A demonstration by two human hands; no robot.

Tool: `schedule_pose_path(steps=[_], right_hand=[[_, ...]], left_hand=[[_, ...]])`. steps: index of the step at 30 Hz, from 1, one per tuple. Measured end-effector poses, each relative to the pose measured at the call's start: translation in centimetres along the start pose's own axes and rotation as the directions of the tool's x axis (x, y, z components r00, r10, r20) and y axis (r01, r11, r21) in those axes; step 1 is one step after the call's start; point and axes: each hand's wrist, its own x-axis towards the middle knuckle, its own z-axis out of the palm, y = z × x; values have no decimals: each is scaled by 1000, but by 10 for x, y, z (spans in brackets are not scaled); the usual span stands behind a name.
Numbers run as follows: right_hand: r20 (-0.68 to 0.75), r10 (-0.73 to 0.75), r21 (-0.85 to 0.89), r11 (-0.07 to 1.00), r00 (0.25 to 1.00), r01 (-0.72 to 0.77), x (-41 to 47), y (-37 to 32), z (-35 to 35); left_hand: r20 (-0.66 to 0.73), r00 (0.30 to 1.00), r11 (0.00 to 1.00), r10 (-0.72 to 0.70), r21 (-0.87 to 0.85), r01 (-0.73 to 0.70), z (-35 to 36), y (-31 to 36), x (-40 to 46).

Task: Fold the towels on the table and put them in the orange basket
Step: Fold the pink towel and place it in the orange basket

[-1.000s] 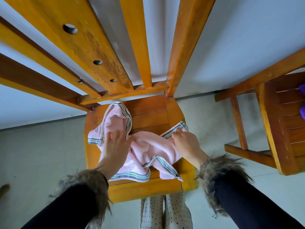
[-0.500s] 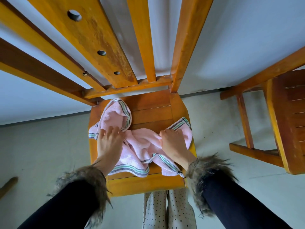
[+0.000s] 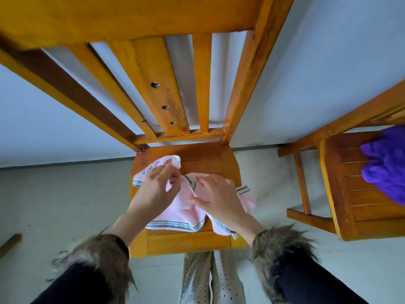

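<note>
1. The pink towel point(image 3: 188, 207) lies crumpled on the seat of the wooden chair point(image 3: 190, 242) in the middle of the view. Its near striped hem runs along the front of the seat and one corner spills over the right edge.

2. The left hand point(image 3: 156, 191) is over the left part of the towel. Its fingers are bent and appear to pinch an edge of cloth near the middle of the seat, though blur makes the exact hold hard to read.

3. The right hand point(image 3: 217, 194) is just beside the left one, fingers bent over a striped hem that is turned up between the two hands. It seems to hold that hem, thumb spread toward the near side.

4. The towel looks light, soft and limp. It will sag and bunch wherever it is not held, and it will not keep a crease unless pressed flat.

5. The striped hems and corners are probably the best places to take hold, since they are firmer and mark the true edges. Holding two corners of one hem should let the cloth hang or spread out square.

6. The slatted seat looks barely larger than the towel, so overhanging parts may slide off.

7. A purple cloth point(image 3: 388, 165) sits on a second chair point(image 3: 341, 194) at the right. No orange basket is in view.
</note>
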Motion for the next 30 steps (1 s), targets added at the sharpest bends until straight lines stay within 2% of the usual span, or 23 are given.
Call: schedule_pose_path(steps=[2,5,11,13,15,19,22,26,30], right_hand=[[-73,25,77,997,997,-19,-2,-24,-19],[-138,81,313,949,987,-35,-5,-54,-55],[-163,-120,351,921,979,171,-25,-124,-129],[-268,-211,198,943,940,268,-32,-152,-143],[-408,-323,-36,940,854,338,-34,-183,-154],[-527,-449,-176,888,722,424,-40,-257,-177],[-525,-522,-182,840,672,511,-58,-319,-177],[-452,-658,-255,742,602,620,-92,-398,-159],[-345,-749,-156,640,566,752,-116,-464,-128]], left_hand=[[-38,999,1000,21,10,-21,-22,18,-3],[-99,995,1000,11,10,-10,-58,45,-8],[-305,952,995,-37,75,62,-144,111,-36],[-360,932,991,-39,105,82,-173,129,-52],[-415,909,985,-40,138,106,-202,144,-70],[-543,838,973,-49,162,162,-260,162,-118],[-636,758,958,-144,103,268,-299,165,-160],[-708,671,923,-219,74,379,-342,157,-228],[-749,589,864,-302,46,502,-380,126,-316]])
